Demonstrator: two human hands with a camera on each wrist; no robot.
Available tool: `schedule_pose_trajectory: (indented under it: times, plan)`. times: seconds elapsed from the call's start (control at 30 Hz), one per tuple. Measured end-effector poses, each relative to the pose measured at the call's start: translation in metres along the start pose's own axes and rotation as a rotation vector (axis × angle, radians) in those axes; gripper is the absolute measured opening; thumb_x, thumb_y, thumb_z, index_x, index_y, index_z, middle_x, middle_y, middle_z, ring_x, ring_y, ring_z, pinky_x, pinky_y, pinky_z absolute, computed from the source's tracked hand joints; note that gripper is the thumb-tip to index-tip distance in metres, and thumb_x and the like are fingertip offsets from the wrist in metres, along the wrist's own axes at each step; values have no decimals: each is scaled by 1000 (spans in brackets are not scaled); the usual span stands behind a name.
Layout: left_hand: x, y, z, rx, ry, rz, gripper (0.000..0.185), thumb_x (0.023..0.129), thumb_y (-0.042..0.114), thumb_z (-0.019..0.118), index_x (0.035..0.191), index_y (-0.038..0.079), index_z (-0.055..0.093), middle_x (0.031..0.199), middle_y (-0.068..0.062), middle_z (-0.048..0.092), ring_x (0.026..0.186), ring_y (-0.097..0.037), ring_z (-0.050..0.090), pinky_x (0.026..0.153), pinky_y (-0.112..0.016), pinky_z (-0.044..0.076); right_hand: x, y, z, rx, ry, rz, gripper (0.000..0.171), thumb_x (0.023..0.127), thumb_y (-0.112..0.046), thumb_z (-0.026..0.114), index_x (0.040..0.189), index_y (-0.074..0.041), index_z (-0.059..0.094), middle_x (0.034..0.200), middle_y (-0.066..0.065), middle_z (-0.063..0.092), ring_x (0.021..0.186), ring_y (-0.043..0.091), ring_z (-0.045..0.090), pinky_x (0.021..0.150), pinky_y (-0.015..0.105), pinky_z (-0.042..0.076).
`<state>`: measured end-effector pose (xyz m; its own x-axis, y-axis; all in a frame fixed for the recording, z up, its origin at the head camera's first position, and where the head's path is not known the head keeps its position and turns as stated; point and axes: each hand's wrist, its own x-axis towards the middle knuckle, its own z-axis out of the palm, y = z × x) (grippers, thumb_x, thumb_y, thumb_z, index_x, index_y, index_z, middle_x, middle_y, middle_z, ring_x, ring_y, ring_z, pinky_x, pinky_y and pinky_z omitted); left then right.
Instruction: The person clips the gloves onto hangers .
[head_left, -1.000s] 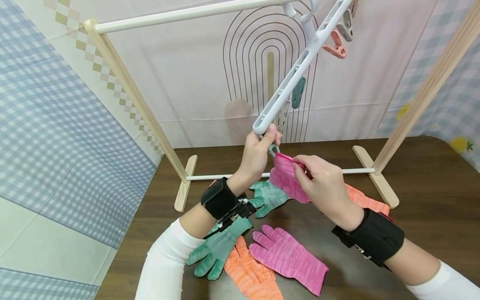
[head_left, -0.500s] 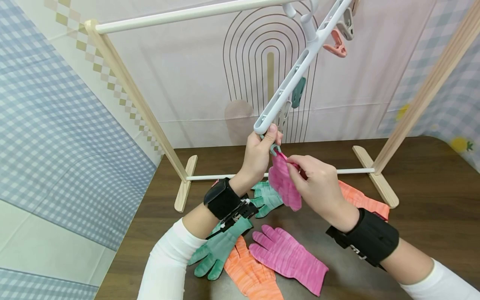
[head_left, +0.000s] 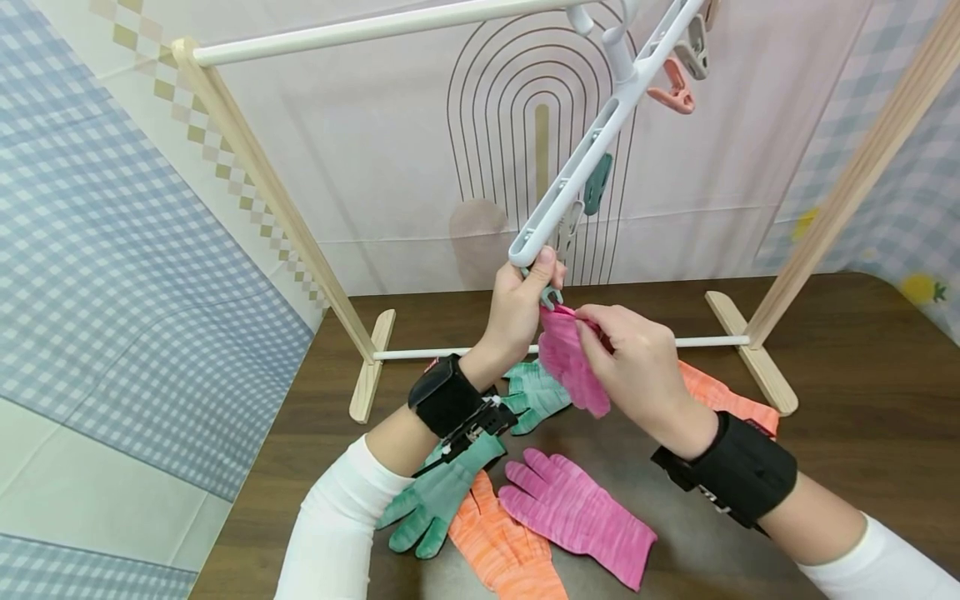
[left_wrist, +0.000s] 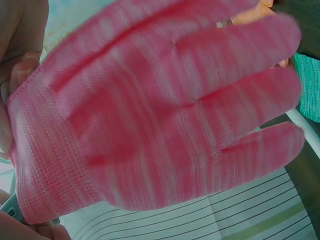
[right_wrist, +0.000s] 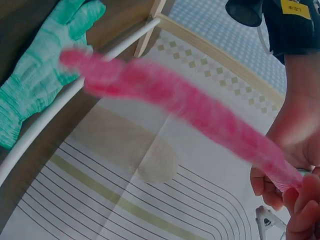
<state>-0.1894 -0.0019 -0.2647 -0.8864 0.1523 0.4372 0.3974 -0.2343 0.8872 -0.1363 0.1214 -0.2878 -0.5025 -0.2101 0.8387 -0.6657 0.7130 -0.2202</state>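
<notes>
My right hand (head_left: 626,354) pinches the cuff of a pink glove (head_left: 567,360), which hangs fingers down above the table. The left hand (head_left: 519,306) grips a teal clip (head_left: 550,296) at the low end of a tilted white clip hanger (head_left: 600,137), right beside the glove's cuff. The hanger hooks over a white top rail (head_left: 360,29). In the left wrist view the pink glove (left_wrist: 160,110) fills the frame. In the right wrist view the pink glove (right_wrist: 175,100) stretches away from my fingertips (right_wrist: 300,200), blurred.
On the dark table (head_left: 862,383) lie a second pink glove (head_left: 577,517), two teal gloves (head_left: 438,500) (head_left: 534,392) and two orange gloves (head_left: 498,550) (head_left: 731,402). A wooden rack frame (head_left: 270,200) with a low white crossbar (head_left: 442,353) stands behind. More clips (head_left: 675,87) hang on the hanger.
My right hand has brought the pink glove's cuff left and up against the teal clip in the left hand. The glove now hangs narrower. The left hand stays nearly still.
</notes>
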Motion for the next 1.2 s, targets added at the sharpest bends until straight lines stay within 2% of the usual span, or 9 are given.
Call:
schedule_pose_trajectory:
  times: [0.17,0.37,0.57,0.83,1.03,1.2]
  plan:
    - [0,1,0,1,3,-7,30,95,12,36,66,8,43,64,2,44,62,-8,38,57,-20,28,0,2,0,-69,5,-75,9,74,1,63,83,2,63,70,13,62,61,21,58,51,34,48]
    - [0,2,0,12,1,-14,28,95,13,37,68,7,43,63,3,44,62,-8,37,56,-20,28,-1,4,1,-125,25,-171,16,70,1,66,85,4,60,68,14,59,57,22,57,46,34,47]
    - [0,0,-1,16,-2,-16,23,95,12,38,74,4,44,63,3,44,64,-8,39,59,-20,30,-3,5,2,-192,33,-236,13,73,-2,62,84,4,59,65,11,55,53,20,55,43,32,45]
    - [0,-1,-1,34,4,-13,24,94,12,38,73,3,45,63,3,44,64,-8,39,58,-20,31,-2,4,4,-156,35,-219,9,73,-3,62,81,2,59,62,9,52,50,18,49,39,29,40]
    - [-1,-1,-1,41,21,-18,25,94,13,39,73,3,45,63,4,45,61,-7,38,53,-20,30,0,1,5,-93,49,-177,5,76,-2,59,81,1,60,65,10,56,54,16,51,44,29,44]
    - [0,-3,-2,30,13,-15,23,94,12,38,74,3,45,64,3,45,61,-7,38,56,-19,30,0,1,10,-3,95,-143,8,76,-1,61,83,2,62,67,11,59,58,18,55,49,33,46]
